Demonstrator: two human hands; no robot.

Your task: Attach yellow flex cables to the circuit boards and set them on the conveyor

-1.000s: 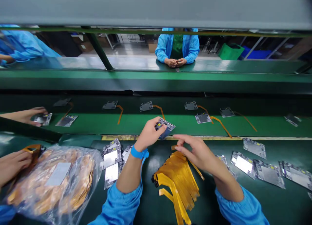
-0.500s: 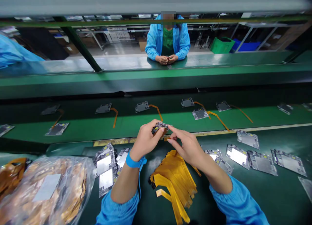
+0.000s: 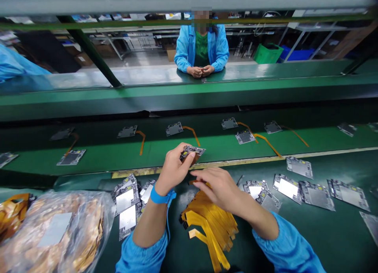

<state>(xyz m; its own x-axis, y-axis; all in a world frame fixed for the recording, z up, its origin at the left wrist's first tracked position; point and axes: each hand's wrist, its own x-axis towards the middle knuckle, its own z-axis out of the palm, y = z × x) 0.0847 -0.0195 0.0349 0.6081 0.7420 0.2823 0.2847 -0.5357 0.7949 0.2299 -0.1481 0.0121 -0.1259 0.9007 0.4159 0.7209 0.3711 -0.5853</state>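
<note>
My left hand (image 3: 174, 166) is closed around a small circuit board (image 3: 193, 150), pinched by thumb and fingers above the belt's near edge. Brownish-orange material shows under the board, partly hidden by the thumb. Below and to the right is my right hand (image 3: 220, 188), its index finger and thumb stretched out with a gap between them. A short piece of orange flex cable (image 3: 192, 182) shows at these fingertips; whether they touch it is unclear. Beneath my right hand lies a fanned pile of yellow-orange flex cables (image 3: 211, 214).
Circuit boards (image 3: 317, 195) lie to the right, others (image 3: 125, 202) to the left. Boards with orange cables sit on the green conveyor belt (image 3: 159, 149). A plastic bag (image 3: 88, 210) of flex cables is at left. A co-worker (image 3: 201, 48) sits opposite.
My right index finger has left the board's edge, and the hand has moved down and left. The board in my left hand is now more exposed. The view has shifted slightly.
</note>
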